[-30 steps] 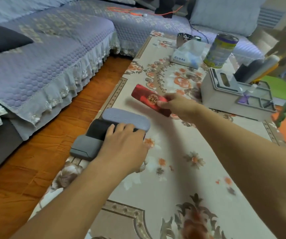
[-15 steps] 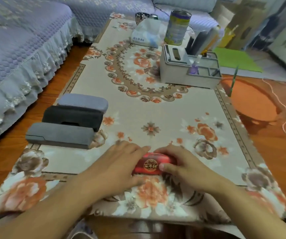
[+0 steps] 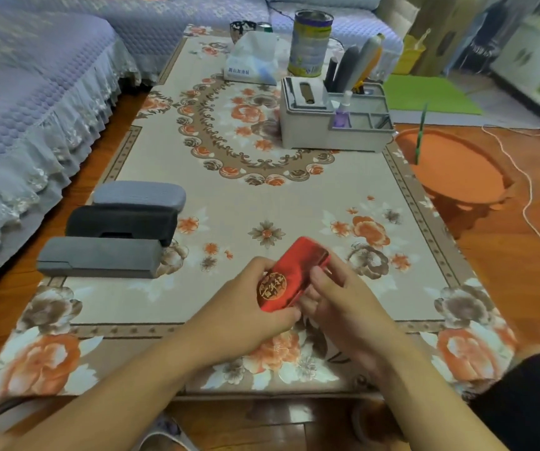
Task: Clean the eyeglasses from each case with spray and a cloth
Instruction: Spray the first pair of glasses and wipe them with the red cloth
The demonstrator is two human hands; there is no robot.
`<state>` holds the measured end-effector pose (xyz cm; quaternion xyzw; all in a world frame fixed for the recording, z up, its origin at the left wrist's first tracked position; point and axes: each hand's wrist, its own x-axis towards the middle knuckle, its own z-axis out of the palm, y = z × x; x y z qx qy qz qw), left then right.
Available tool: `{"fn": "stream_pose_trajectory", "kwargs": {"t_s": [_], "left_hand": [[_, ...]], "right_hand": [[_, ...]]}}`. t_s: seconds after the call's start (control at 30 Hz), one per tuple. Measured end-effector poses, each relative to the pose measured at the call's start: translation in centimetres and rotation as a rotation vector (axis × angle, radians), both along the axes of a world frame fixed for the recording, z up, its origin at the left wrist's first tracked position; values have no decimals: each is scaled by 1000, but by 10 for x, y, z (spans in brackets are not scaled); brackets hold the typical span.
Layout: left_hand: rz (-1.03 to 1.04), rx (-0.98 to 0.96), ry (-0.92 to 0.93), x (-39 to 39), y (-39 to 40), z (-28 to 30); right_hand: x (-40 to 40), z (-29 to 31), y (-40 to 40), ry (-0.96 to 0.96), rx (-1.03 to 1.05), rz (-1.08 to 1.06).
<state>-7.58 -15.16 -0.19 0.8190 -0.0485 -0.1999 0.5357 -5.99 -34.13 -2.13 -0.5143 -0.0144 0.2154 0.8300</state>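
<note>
A red glasses case (image 3: 294,270) with a gold round emblem is lifted off the table near its front edge, tilted with its far end up and to the right. My left hand (image 3: 245,307) grips its near end from the left. My right hand (image 3: 337,297) holds its right side, fingers curled along the edge. The case is closed. Three more closed cases lie side by side at the table's left: a light grey case (image 3: 140,194), a black case (image 3: 122,221) and a dark grey case (image 3: 99,257). A small purple spray bottle (image 3: 343,112) stands in the grey organiser. No cloth is visible.
The floral tablecloth (image 3: 245,203) covers the low table. At the far end stand a grey organiser (image 3: 307,131), a tissue pack (image 3: 252,60), a tall tin (image 3: 310,43) and cups. A lilac sofa (image 3: 28,102) runs along the left; an orange stool (image 3: 454,164) sits at the right.
The red case was carried from the table's middle to the near edge, where both hands took it. It has since been lifted and turned end-up; the left hand left the stacked cases.
</note>
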Motion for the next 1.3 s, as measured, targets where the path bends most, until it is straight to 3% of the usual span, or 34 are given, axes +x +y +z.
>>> {"fn": "stream_pose_trajectory", "kwargs": {"t_s": [0.1,0.23,0.43,0.63,0.87,1.07,1.3], "left_hand": [[41,-152,20,-9,-4,1],[107,-113,-62,-16,-11,-4],[196,-348,90,-24,-14,-4],[286,-595,267,-33,-21,1],[290,-630,295,-33,-15,8],[221,-529,190,-31,-9,4],[243,-561,205,-31,-5,0]], "right_hand": [[-4,-2,11,34,110,-52],[-6,-2,28,72,80,-101],[-10,-6,50,277,215,-161],[-11,2,52,362,195,-245],[-12,9,52,345,67,-227],[-12,9,48,342,111,-173],[-12,11,39,308,101,-134]]}}
